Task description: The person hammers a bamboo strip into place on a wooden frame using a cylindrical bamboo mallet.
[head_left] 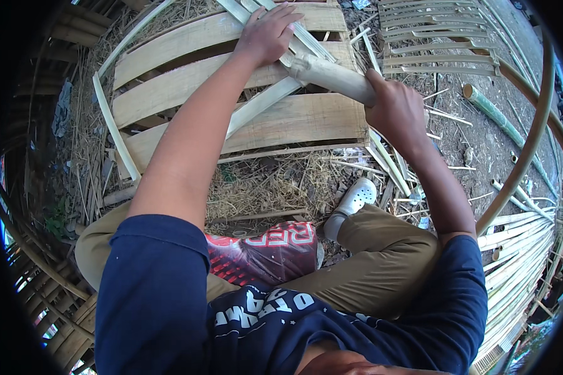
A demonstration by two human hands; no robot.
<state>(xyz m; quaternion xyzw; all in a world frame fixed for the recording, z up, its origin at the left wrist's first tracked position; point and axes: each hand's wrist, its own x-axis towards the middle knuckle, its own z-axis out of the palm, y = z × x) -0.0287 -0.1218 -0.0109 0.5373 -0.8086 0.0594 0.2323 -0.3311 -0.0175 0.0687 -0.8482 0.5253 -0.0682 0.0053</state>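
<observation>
My right hand [395, 107] is closed around the near end of a short, thick, pale bamboo piece [334, 76]. Its far end rests against several split bamboo strips [306, 40] on a slatted wooden platform [294, 128]. Across these strips lies my left hand [266, 36], fingers stretched out and slightly apart, palm down. Another pale strip [263, 106] slants over the slats below the thick piece. What is under my left palm is hidden.
Bent bamboo strips [109, 112] lie left of the platform. A slatted bamboo panel [435, 37] is at the far right, near a green bamboo pole [503, 115] and a curved pole [532, 144]. Long split bamboo [513, 262] is piled at right. Straw [263, 187] covers the near ground.
</observation>
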